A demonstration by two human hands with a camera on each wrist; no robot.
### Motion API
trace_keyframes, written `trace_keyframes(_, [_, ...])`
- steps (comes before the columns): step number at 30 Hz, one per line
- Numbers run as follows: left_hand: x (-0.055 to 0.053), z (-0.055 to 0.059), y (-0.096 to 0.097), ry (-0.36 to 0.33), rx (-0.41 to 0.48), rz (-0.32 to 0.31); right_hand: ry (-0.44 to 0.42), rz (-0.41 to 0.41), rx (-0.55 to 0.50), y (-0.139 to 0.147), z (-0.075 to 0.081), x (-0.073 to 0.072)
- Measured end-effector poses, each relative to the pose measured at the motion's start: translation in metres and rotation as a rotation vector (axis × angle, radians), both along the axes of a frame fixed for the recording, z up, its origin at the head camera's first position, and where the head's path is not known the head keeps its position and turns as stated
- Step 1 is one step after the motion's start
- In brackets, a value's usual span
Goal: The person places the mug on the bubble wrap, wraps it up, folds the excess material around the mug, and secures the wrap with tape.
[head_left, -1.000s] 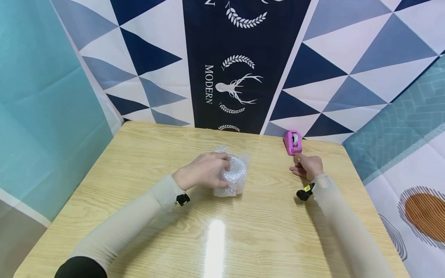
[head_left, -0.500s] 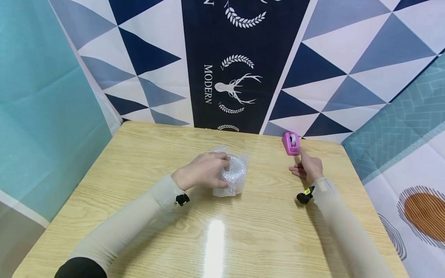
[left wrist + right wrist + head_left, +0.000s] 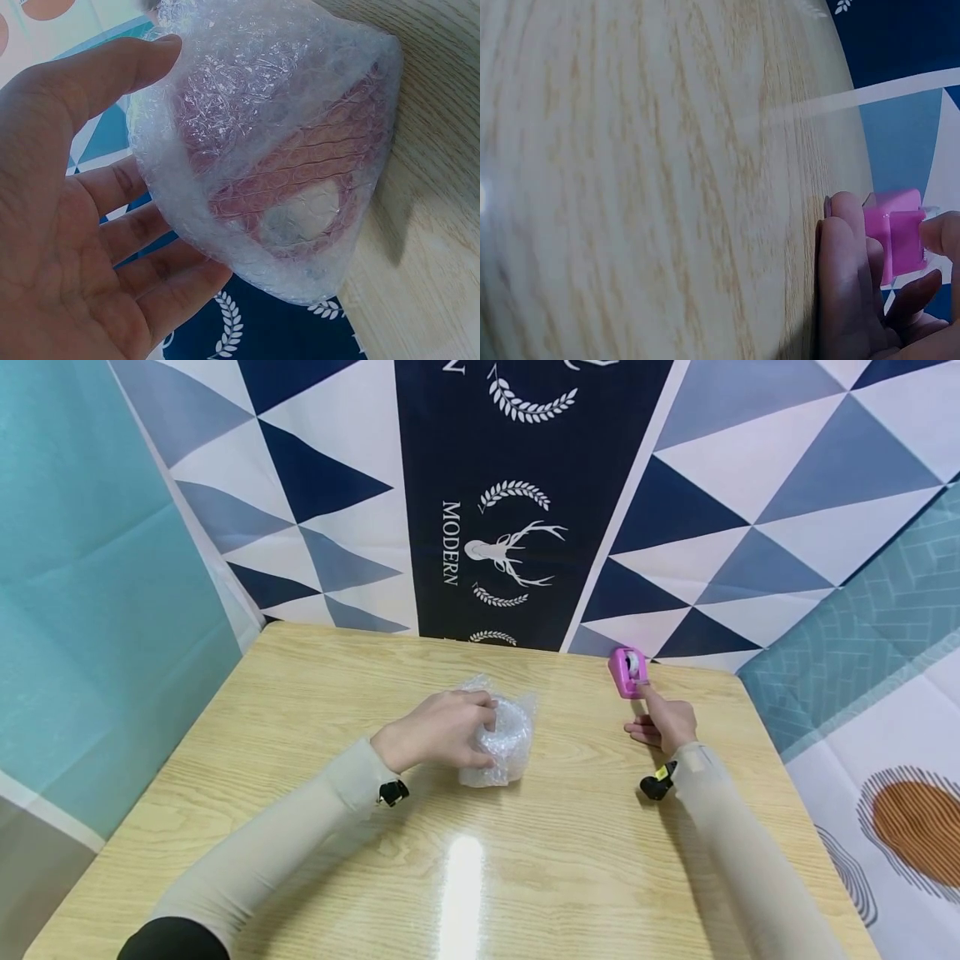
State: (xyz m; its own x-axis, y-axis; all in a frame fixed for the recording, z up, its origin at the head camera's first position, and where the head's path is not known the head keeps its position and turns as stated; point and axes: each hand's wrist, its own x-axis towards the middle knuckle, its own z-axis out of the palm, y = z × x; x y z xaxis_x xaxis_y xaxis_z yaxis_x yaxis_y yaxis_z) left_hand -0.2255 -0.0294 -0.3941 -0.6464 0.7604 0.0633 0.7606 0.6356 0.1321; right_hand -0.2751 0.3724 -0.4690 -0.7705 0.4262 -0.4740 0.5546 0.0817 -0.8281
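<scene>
My left hand (image 3: 444,725) grips a bubble-wrapped package (image 3: 512,737) at the middle of the table, thumb on the near side and fingers on the far side. Through the wrap, the left wrist view shows something reddish with dark lines and a pale round patch (image 3: 304,216). At the back right stands a pink tape dispenser (image 3: 624,672) with a roll of tape in it. My right hand (image 3: 670,720) reaches to its front end, one fingertip (image 3: 939,232) right at the cutter edge. The other fingers of that hand lie low along the tabletop.
The wood-grain table (image 3: 360,893) ends at a patterned backdrop (image 3: 330,468) directly behind the dispenser. Light teal cloth (image 3: 97,568) hangs on the left, and more patterned cloth (image 3: 885,710) borders the right side.
My right fingertip has moved slightly forward, from just below the dispenser's front onto its cutter end. The left hand and the wrapped package have stayed in place.
</scene>
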Motion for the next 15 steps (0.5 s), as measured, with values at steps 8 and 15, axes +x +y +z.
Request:
trace_keyframes(8, [-0.001, 0.001, 0.000, 0.003, 0.005, -0.005, 0.009, 0.010, 0.051, 0.001, -0.005, -0.004])
trace_keyframes(15, [-0.001, 0.001, 0.000, -0.001, -0.002, 0.001, 0.066, 0.011, 0.009, 0.003, -0.012, -0.003])
